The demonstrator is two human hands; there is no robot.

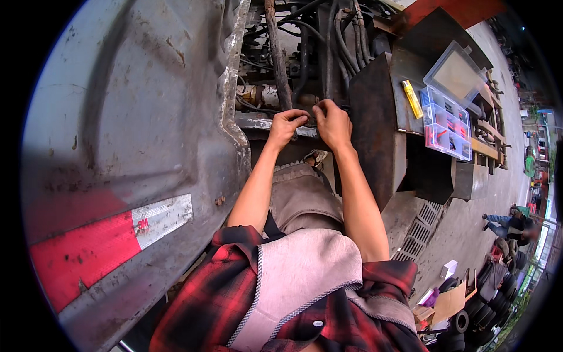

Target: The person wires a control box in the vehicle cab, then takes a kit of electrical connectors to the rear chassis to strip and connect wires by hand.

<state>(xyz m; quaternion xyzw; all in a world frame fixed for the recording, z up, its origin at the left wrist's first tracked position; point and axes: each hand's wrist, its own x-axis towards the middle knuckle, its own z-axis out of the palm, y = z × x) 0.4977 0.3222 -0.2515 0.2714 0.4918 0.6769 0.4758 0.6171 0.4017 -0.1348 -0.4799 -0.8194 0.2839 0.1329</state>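
My left hand [286,127] and my right hand [334,125] are close together at the middle of the view, over the edge of a vehicle frame. Both are closed in a pinch, fingertips nearly meeting. What lies between the fingers is too small to make out. Just past them are a worn metal rail [258,122], a rusty rod [274,44] and several dark hoses [346,41]. To the right, an open clear plastic organizer box [448,124] holds small parts in compartments. Beside it lies a yellow cylindrical item [412,98].
A large grey dented panel [141,105] with a red-and-white reflective strip [94,246] fills the left side. A dark steel box [375,129] stands right of my arm. Farther right are a floor grate [419,229], a person [510,227] and several tires [460,321].
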